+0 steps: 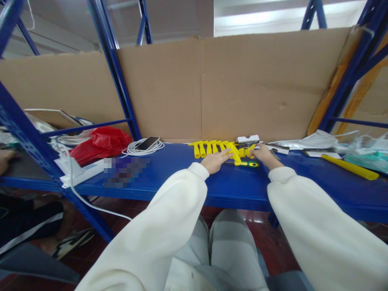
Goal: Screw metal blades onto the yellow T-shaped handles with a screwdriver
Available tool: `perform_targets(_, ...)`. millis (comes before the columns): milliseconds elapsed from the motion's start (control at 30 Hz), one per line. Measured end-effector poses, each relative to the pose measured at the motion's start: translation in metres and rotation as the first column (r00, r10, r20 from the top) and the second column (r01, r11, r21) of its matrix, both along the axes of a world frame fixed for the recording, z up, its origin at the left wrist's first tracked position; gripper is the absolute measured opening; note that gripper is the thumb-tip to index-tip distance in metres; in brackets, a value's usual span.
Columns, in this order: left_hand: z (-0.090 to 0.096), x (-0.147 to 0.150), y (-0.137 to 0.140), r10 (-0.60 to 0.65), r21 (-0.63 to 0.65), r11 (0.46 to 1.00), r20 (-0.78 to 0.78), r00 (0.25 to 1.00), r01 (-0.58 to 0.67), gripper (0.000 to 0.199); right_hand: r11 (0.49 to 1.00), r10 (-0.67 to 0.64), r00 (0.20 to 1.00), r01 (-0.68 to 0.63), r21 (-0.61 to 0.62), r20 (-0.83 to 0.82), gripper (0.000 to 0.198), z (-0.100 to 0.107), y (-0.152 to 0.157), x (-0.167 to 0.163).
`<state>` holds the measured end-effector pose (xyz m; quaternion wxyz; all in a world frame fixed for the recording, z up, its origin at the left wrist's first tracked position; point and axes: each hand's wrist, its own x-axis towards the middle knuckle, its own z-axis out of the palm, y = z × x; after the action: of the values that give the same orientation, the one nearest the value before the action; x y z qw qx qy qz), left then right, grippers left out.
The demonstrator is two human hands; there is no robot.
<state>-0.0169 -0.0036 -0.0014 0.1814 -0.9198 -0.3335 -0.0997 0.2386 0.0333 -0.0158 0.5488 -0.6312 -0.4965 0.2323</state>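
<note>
On the blue shelf, a row of yellow T-shaped plastic handles (209, 148) lies side by side in front of me. My left hand (214, 161) reaches in from the left, its fingers closed on a yellow T-shaped handle (235, 154) at the right end of the row. Just across from it, my right hand (263, 156) pinches a small yellow plastic piece (249, 150); its exact shape is too small to make out. Below the two hands lies a screwdriver (251, 164) with a green and yellow handle, its shaft pointing left.
A small white box (247, 140) stands behind the yellow pieces. To the left are a phone (148, 143) on a coiled white cable (133, 150) and a red plastic bag (103, 142). A long yellow strip (351, 166) and plastic bags lie right. Cardboard (242, 81) closes the back.
</note>
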Motion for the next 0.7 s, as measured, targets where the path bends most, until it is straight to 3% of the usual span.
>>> perform_targets(100, -0.001, 0.000, 0.000, 0.010, 0.011, 1.000, -0.009, 1.000, -0.010, 0.068, 0.999, 0.006, 0.999, -0.004, -0.036, 0.045, 0.034, -0.002, 0.000, -0.001)
perform_targets(233, -0.001, 0.001, 0.001, 0.010, 0.030, 0.999, -0.012, 1.000, -0.009, 0.068, 0.996, -0.020, 0.957, 0.045, -0.078, 0.291, 0.040, -0.004, 0.005, 0.003)
perform_targets(433, -0.001, 0.001, 0.000, 0.019, 0.029, 0.999, -0.011, 1.000, -0.019, 0.068, 0.999, -0.026, 0.843, 0.034, -0.005, 0.537, 0.024, 0.000, 0.007, 0.010)
perform_targets(567, -0.002, 0.001, 0.001, 0.009, 0.000, 1.000, 0.034, 0.999, -0.009, 0.069, 0.982, 0.146, 0.909, -0.182, 0.056, 0.389, 0.017, 0.007, -0.002, -0.002)
perform_targets(700, -0.005, 0.001, 0.006, -0.002, 0.006, 1.000, 0.133, 0.991, 0.001, 0.075, 0.896, 0.431, 0.892, -0.441, 0.049, 0.138, 0.029, 0.016, -0.020, -0.027)
